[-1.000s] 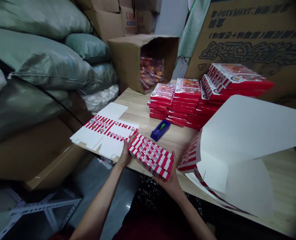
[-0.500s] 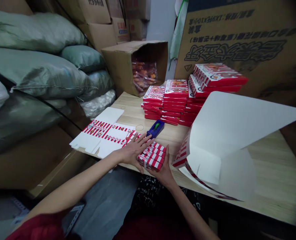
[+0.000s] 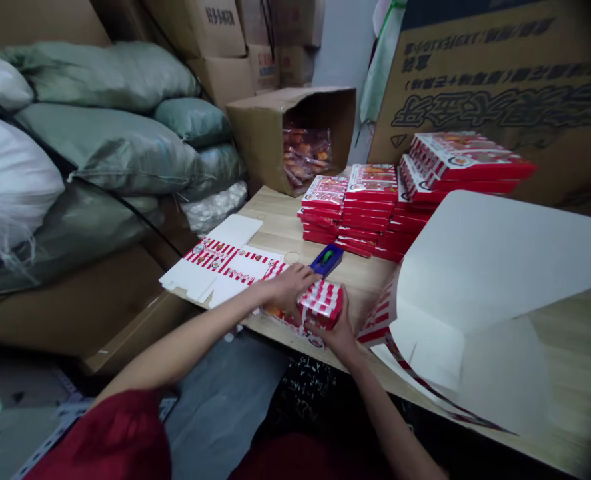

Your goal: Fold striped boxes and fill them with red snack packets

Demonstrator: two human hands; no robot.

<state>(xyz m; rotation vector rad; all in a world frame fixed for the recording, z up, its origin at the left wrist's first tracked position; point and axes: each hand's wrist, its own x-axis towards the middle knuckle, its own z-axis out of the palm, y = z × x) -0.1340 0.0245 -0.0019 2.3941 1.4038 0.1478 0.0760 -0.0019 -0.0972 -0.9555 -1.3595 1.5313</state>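
A small stack of red-and-white striped flat cartons [image 3: 322, 303] stands at the near edge of the wooden table [image 3: 280, 227]. My left hand [image 3: 289, 288] lies over its left part with fingers curled down on it. My right hand [image 3: 336, 330] grips the stack's near right corner from below. A blue tape dispenser [image 3: 326, 259] lies just beyond the stack. An unfolded striped carton blank [image 3: 220, 259] lies flat to the left, half over the table edge.
Piles of red packed boxes [image 3: 370, 207] stand at the back. A big opened white carton [image 3: 480, 293] fills the right. A tipped cardboard box [image 3: 290, 133] holds orange packets. Grey sacks [image 3: 105, 133] are stacked left of the table.
My left hand went from the stack's end to flat on top, then curled over it. The stack now looks bunched and shorter, partly lifted between both hands.
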